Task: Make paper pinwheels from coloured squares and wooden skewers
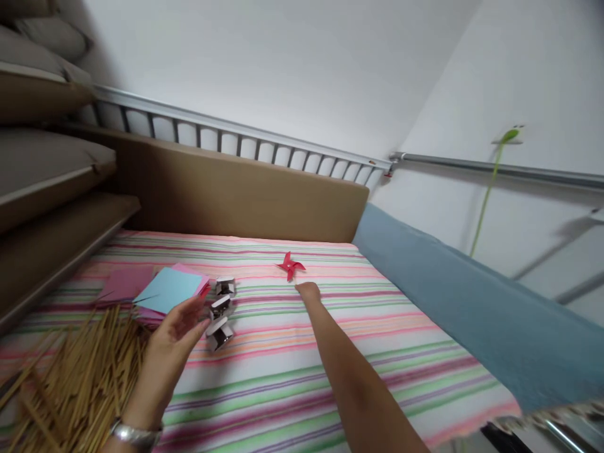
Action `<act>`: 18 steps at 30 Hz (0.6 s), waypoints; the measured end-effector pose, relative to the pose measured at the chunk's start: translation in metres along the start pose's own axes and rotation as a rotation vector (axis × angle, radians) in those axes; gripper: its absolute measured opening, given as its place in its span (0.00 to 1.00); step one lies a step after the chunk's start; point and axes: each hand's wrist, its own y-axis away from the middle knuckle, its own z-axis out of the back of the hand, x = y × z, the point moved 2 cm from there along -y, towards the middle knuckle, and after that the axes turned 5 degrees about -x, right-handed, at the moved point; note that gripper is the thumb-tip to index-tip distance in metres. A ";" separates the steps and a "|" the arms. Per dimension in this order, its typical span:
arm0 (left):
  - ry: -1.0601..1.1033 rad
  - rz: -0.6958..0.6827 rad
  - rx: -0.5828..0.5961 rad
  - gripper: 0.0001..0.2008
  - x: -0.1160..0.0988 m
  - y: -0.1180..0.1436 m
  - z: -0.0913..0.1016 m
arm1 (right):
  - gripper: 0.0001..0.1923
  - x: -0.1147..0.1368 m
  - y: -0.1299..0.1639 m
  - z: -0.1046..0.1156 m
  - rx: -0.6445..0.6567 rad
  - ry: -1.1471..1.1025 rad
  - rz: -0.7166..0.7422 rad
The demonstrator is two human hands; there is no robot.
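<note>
My left hand (182, 327) is held with thumb and fingers apart, beside a stack of coloured paper squares with a light blue sheet (168, 289) on top. Close to its fingertips stand three small shiny clips or boxes (220, 307) in a row; their exact kind is unclear. At the end of my outstretched arm, my right hand (309, 292) looks closed, its fingers mostly turned away from view. Just beyond it is a red pinwheel (289, 267), almost touching the hand. No stick shows between them, and whatever the fingers grip is hidden.
Many thin wooden sticks (89, 377) lie in a heap at the lower left. A striped cloth (264, 390) covers the surface. Grey-brown cushions (42, 163) are piled at the left, a brown board (236, 195) runs along the back, and a blue panel (453, 296) borders the right.
</note>
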 end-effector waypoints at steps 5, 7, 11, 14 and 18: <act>0.135 -0.062 -0.146 0.25 -0.010 -0.006 0.021 | 0.17 0.007 -0.011 -0.015 0.084 -0.074 -0.032; 0.220 -0.145 -0.243 0.22 -0.019 -0.009 0.034 | 0.17 0.006 -0.009 -0.018 0.075 -0.094 -0.027; 0.402 -0.291 -0.517 0.16 -0.038 -0.013 0.066 | 0.15 0.003 0.009 -0.017 -0.023 -0.182 0.029; 0.528 -0.309 -0.637 0.13 -0.047 -0.012 0.086 | 0.13 0.010 0.044 -0.010 -0.176 -0.311 0.161; 0.608 -0.293 -0.679 0.12 -0.048 -0.009 0.105 | 0.11 0.055 0.126 -0.010 -0.152 -0.474 0.544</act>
